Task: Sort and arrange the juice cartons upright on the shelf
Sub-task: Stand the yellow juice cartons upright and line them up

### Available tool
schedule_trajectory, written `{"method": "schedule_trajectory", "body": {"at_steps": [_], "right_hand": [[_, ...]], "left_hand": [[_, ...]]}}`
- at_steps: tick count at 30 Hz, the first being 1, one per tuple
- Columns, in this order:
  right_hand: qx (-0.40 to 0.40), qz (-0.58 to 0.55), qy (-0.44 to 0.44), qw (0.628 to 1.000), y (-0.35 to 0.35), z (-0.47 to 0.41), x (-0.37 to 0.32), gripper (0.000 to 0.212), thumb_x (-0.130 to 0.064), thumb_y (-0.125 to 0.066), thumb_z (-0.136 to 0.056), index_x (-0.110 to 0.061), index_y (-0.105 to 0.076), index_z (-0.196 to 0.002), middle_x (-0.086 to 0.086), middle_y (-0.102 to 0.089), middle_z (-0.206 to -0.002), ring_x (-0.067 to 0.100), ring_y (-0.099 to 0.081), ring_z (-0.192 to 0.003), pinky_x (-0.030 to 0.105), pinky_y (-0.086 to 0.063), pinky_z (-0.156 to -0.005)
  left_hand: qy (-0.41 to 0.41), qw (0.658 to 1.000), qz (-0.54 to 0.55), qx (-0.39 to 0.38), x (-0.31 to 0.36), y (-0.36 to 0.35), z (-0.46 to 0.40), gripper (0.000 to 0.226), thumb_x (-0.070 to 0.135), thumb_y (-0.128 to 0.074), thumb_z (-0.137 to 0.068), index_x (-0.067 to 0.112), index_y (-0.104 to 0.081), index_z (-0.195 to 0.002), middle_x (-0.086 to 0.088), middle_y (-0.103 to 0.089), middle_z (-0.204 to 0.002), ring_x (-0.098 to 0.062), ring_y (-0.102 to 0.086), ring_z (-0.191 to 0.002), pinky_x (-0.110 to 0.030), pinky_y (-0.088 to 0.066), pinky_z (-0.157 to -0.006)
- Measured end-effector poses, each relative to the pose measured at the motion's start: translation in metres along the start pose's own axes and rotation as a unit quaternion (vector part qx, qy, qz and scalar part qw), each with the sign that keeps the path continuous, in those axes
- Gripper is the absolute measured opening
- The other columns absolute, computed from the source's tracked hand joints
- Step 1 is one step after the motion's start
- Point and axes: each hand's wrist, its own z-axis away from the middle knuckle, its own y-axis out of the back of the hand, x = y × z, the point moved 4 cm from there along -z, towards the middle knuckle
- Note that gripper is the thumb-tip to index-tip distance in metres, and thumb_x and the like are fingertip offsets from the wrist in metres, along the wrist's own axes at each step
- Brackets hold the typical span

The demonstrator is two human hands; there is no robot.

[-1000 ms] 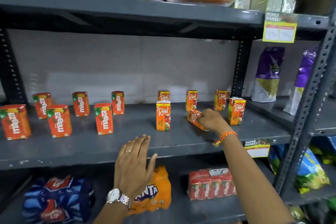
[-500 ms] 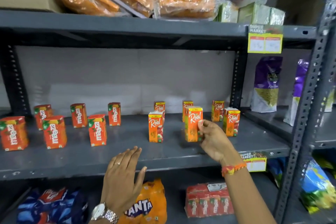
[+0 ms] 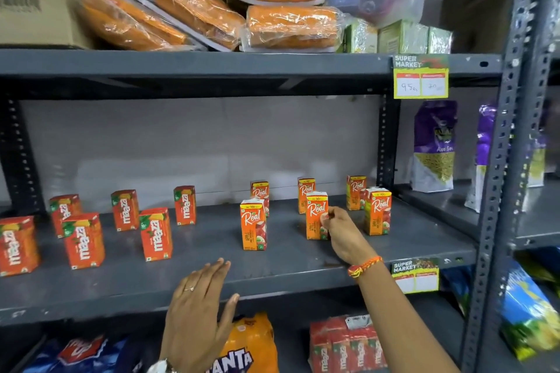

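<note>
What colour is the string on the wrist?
The wrist thread on the right hand is orange and red, seen in the head view.

Open lane: bare grey metal shelf (image 3: 212, 239) between red Maaza mango cartons (image 3: 156, 235) and orange Real apple cartons (image 3: 254, 225).
Front strip: unobstructed, open left hand (image 3: 197, 312) at its edge.
Right side: cartons stand apart; right hand (image 3: 342, 233) fills one gap.
Overhead: upper shelf (image 3: 194, 65) well above carton tops.

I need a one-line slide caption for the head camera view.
Right hand sets a Real carton upright on the grey shelf; left hand hovers open.
</note>
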Motion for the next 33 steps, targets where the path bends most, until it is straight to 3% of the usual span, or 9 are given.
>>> {"method": "schedule_trajectory", "body": {"at_steps": [7, 10, 12, 17, 25, 33], "right_hand": [[0.000, 0.048, 0.060, 0.997, 0.001, -0.007, 0.006, 0.024, -0.009, -0.042, -0.101, -0.006, -0.053, -0.123, 0.006, -0.065, -0.108, 0.024, -0.062, -0.110, 0.036, -0.050, -0.097], [-0.001, 0.056, 0.071, 0.996, 0.001, -0.005, 0.006, 0.022, -0.008, -0.043, -0.101, -0.008, -0.055, -0.119, 0.005, -0.065, -0.104, 0.019, -0.062, -0.101, 0.027, -0.051, -0.085], [-0.001, 0.067, 0.071, 0.995, 0.002, -0.004, 0.007, 0.025, -0.012, -0.044, -0.101, -0.008, -0.055, -0.123, 0.004, -0.065, -0.108, 0.016, -0.062, -0.100, 0.024, -0.049, -0.081], [-0.006, 0.093, 0.070, 0.993, 0.003, -0.008, 0.012, 0.031, -0.018, -0.046, -0.101, -0.011, -0.053, -0.130, 0.005, -0.067, -0.117, 0.017, -0.062, -0.108, 0.028, -0.047, -0.089], [0.002, 0.090, 0.072, 0.993, 0.005, -0.010, 0.015, 0.034, -0.020, -0.046, -0.101, -0.010, -0.053, -0.133, 0.004, -0.067, -0.118, 0.016, -0.063, -0.108, 0.032, -0.051, -0.093], [0.011, 0.102, 0.073, 0.992, 0.003, -0.011, 0.015, 0.032, -0.026, -0.047, -0.101, -0.012, -0.057, -0.128, 0.004, -0.069, -0.116, 0.017, -0.065, -0.108, 0.029, -0.050, -0.088]], "left_hand": [[0.002, 1.000, -0.009, 0.000, 0.004, 0.002, 0.000, 0.065, 0.059, -0.025, -0.095, 0.020, -0.054, -0.138, 0.000, -0.059, -0.138, -0.023, -0.058, -0.124, -0.043, -0.039, -0.105], [0.004, 1.000, -0.008, 0.001, 0.003, -0.001, 0.001, 0.061, 0.055, -0.034, -0.093, 0.020, -0.051, -0.141, -0.001, -0.057, -0.140, -0.023, -0.055, -0.127, -0.044, -0.037, -0.108], [0.004, 1.000, -0.006, 0.001, 0.003, -0.001, 0.002, 0.061, 0.054, -0.034, -0.093, 0.020, -0.051, -0.141, -0.001, -0.057, -0.141, -0.023, -0.054, -0.129, -0.045, -0.036, -0.109], [0.009, 1.000, -0.005, -0.007, 0.003, -0.001, 0.003, 0.064, 0.057, -0.029, -0.094, 0.021, -0.050, -0.142, -0.001, -0.056, -0.142, -0.023, -0.053, -0.130, -0.045, -0.035, -0.110], [0.008, 1.000, -0.005, -0.012, 0.005, 0.003, 0.002, 0.065, 0.060, -0.027, -0.095, 0.020, -0.053, -0.139, -0.002, -0.059, -0.139, -0.024, -0.057, -0.126, -0.046, -0.038, -0.106], [0.005, 1.000, -0.009, -0.017, 0.006, 0.007, 0.002, 0.068, 0.062, -0.023, -0.095, 0.020, -0.054, -0.139, -0.002, -0.059, -0.139, -0.025, -0.057, -0.126, -0.046, -0.039, -0.105]]}}
